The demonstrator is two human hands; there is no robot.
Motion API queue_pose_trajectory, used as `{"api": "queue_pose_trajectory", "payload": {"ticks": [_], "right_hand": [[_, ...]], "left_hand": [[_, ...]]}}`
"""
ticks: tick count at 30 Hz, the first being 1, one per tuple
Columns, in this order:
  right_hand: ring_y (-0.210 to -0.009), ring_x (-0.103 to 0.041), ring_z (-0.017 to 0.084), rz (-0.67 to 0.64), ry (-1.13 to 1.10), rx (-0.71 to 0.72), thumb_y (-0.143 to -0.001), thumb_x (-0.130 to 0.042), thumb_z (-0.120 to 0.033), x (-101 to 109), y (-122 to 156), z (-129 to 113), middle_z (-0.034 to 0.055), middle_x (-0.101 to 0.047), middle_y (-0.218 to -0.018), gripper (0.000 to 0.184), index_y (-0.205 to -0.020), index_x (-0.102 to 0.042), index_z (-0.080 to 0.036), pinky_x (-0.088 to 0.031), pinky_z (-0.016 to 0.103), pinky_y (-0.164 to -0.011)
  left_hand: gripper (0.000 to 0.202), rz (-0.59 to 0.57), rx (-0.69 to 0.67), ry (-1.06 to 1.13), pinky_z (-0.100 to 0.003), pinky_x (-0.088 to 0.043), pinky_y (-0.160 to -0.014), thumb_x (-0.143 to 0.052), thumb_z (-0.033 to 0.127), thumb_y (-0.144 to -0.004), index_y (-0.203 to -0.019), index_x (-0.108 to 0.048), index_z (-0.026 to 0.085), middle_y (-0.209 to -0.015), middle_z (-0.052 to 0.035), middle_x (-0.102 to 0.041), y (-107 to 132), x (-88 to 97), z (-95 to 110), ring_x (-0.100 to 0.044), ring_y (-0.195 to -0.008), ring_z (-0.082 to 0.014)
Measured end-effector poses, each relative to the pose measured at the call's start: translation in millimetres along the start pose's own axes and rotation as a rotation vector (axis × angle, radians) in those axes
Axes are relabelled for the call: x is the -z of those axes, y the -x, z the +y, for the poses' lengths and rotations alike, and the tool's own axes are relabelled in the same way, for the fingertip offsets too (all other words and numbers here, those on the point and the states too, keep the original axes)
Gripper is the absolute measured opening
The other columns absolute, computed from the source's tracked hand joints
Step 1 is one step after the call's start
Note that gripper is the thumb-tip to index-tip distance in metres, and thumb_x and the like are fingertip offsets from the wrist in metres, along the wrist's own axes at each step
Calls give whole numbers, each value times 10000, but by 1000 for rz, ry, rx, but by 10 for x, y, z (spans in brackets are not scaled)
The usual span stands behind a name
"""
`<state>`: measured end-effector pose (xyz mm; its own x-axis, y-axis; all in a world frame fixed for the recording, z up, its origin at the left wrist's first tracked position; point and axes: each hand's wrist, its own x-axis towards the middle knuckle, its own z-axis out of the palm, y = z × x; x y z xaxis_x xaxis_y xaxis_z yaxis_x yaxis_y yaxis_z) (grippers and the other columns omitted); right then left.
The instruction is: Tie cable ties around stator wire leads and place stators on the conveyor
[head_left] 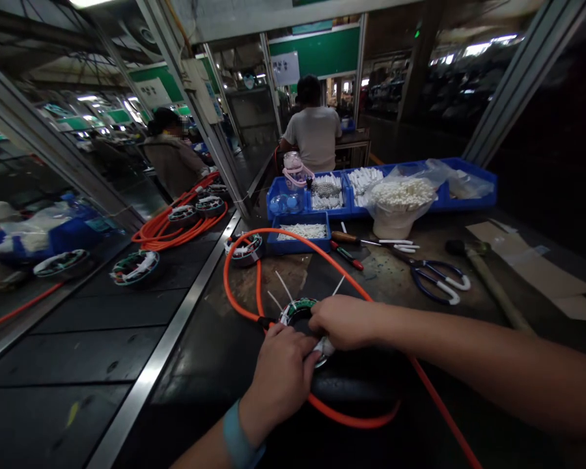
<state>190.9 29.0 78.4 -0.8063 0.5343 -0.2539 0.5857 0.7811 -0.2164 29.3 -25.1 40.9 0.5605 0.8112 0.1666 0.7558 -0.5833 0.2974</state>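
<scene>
On the dark worn desk (195,371), near the middle of its front edge, a ring-shaped part with green and white windings (303,304) is held by two bare hands. The left hand (282,361), on whose wrist a blue-green band (241,433) is worn, is laid on the near left side of the ring, and its fingers are bent narrowly over the rim. The fingers of the right hand (344,320) are bunched closely at the right side of the ring; what is pinched by them cannot be told, because the tips are hidden. Thin white ties (284,287) are seen sticking up beyond the ring. A thick orange cable (227,277) is looped to its left, arched behind both hands and passed beneath the right arm towards the front edge. Near the left edge of the desk, another ring-shaped part with white wrapping (244,251) is placed beside a small blue plastic tray (297,246) of white sticks. Along the far edge, a row of blue plastic bins (356,212) is arranged. Between these bins and the right arm, a wooden-handled screwdriver (346,238) and dark blue-handled scissors (432,283) are laid.
</scene>
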Motion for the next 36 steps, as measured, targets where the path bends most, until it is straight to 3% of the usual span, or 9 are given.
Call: {"api": "queue_pose_trajectory", "payload": {"ticks": [4,6,9,13,18,25,28,30,36], "right_hand": [[-784,-587,138,326,-293,25,-717,-648,-171,-34,347,568,7,-638,-889,252,-967,-650,-201,-428,207,-672],[-807,-575,148,756,-202,-406,-763,-599,-177,16,562,1014,6,-631,-903,201,-957,-635,-215,-426,233,-707],[-918,-518,243,1040,-53,-813,-797,-467,-105,114,829,1651,124,-566,-1017,198,-947,-588,-152,-379,345,-746],[-908,-513,271,1086,-7,-879,-758,-474,-68,153,988,2088,133,-549,-958,135,-813,-562,-153,-349,358,-717],[-910,-545,275,1234,-51,-865,-751,-507,-117,148,1010,2163,153,-581,-958,103,-835,-541,-165,-377,373,-708],[-817,-639,238,1346,-161,-670,-779,-541,-231,-15,964,1352,95,-652,-886,178,-956,-525,-218,-482,367,-736],[-849,-649,222,1164,-162,-454,-770,-509,-176,-343,1044,620,28,-675,-929,238,-953,-557,-322,-524,353,-732],[-934,-635,226,973,-155,-43,-782,-484,-135,-604,1106,161,43,-662,-1041,413,-1133,-475,-351,-549,356,-733],[-846,-669,195,1016,-211,189,-901,-353,-158,-1269,1103,-583,62,-693,-960,543,-1404,-212,-306,-591,299,-665]], "left_hand": [[226,71,-45,-32,-387,-385,-789,-500,167,-807,-981,-620,246,-744,-7,-626,34,-58,-26,-540,-709,-176],[266,86,-62,-52,-405,-383,-818,-485,173,-824,-1056,-594,246,-768,-11,-625,54,-99,-47,-541,-727,-179],[303,102,-72,-71,-428,-376,-858,-464,166,-841,-1115,-564,247,-799,-15,-625,88,-149,-56,-539,-756,-184],[331,107,-54,-77,-431,-384,-872,-462,166,-846,-1155,-539,255,-820,-18,-623,113,-162,-33,-532,-768,-184],[347,92,-42,-69,-439,-373,-910,-482,167,-835,-1170,-531,245,-838,-22,-624,124,-140,-8,-530,-790,-186],[342,52,-29,-98,-449,-351,-934,-481,209,-854,-1193,-510,240,-871,-18,-623,143,-155,-5,-521,-820,-188],[348,48,-48,-108,-437,-353,-925,-482,200,-854,-1200,-505,222,-861,-23,-621,137,-148,-5,-513,-828,-191],[349,44,-52,-113,-437,-357,-912,-482,196,-852,-1201,-505,214,-862,-26,-622,128,-141,-3,-510,-827,-195],[331,37,-72,-149,-421,-367,-883,-456,194,-867,-1192,-517,205,-848,-36,-622,107,-130,10,-514,-809,-193]]}}
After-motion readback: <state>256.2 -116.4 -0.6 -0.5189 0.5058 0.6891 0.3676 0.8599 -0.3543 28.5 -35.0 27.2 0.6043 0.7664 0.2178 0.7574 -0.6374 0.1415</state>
